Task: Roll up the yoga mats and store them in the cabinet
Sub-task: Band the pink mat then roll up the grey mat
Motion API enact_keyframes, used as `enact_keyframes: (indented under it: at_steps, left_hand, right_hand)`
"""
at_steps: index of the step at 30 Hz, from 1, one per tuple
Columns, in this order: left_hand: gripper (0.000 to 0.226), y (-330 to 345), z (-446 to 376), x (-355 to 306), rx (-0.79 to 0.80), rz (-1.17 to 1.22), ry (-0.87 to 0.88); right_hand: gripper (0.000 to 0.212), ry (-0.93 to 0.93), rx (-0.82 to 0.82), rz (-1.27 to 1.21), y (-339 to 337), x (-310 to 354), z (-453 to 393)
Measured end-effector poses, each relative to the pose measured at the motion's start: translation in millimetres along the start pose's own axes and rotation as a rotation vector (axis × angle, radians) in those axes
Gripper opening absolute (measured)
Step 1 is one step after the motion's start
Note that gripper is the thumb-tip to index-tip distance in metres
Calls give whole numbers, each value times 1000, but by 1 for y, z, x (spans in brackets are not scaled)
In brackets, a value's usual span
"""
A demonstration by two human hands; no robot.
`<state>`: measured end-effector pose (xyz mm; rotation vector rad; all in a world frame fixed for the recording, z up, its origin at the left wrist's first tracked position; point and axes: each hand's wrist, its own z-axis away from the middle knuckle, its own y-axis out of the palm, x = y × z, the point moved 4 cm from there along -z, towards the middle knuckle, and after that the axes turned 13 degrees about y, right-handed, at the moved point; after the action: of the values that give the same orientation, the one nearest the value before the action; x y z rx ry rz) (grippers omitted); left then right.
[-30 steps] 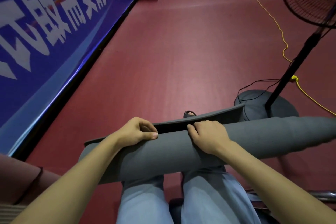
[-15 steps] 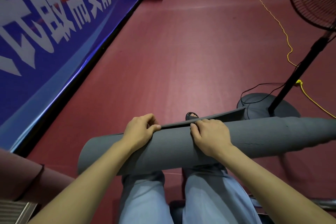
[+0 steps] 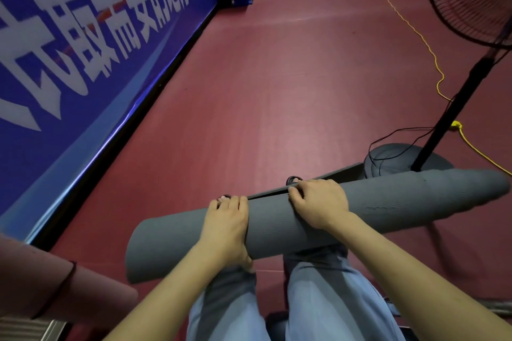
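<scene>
A grey yoga mat (image 3: 388, 202) lies rolled into a long tube across my thighs, stretching from lower left to the right edge. A narrow strip of its loose end still sticks out on the far side. My left hand (image 3: 228, 225) wraps over the roll left of centre, fingers curled over the top and thumb underneath. My right hand (image 3: 318, 203) grips the roll beside it, fingertips curled onto the seam where the loose end meets the roll. No cabinet is in view.
A standing fan (image 3: 471, 3) with a round dark base (image 3: 399, 158) stands at the right, with a black cord and a yellow cable (image 3: 410, 28) on the red floor. A blue banner wall (image 3: 83, 50) runs along the left. A reddish padded object (image 3: 41, 279) sits lower left.
The flap of loose mat has been rolled in and is much narrower. My left hand has shifted from pinching the edge to wrapping over the roll. The view tilted slightly.
</scene>
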<state>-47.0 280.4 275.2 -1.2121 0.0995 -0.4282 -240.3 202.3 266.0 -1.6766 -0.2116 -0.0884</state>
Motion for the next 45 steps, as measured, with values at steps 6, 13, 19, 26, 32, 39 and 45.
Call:
enact_keyframes:
  at_steps: [6, 13, 19, 26, 32, 39, 45]
  left_hand:
    - [100, -23, 16, 2, 188, 290, 169]
    - [103, 23, 14, 28, 210, 913, 45]
    - [94, 59, 12, 43, 306, 1588, -38]
    - [67, -3, 4, 48, -162, 1057, 61]
    - [150, -63, -13, 98, -358, 897, 26]
    - [127, -131, -14, 120, -344, 1179, 183]
    - [135, -211, -15, 101, -473, 1273, 389]
  right_hand:
    - [52, 93, 518, -9, -5, -6, 2]
    - [35, 154, -206, -598, -29, -18, 60]
    - [65, 733, 895, -1222, 36, -7, 151]
    - [59, 804, 669, -1740, 16, 43, 82]
    - [74, 380, 483, -1555, -48, 55, -4]
    - [93, 237, 457, -1339, -77, 55, -36]
    - [90, 152, 415, -1251, -72, 45, -38]
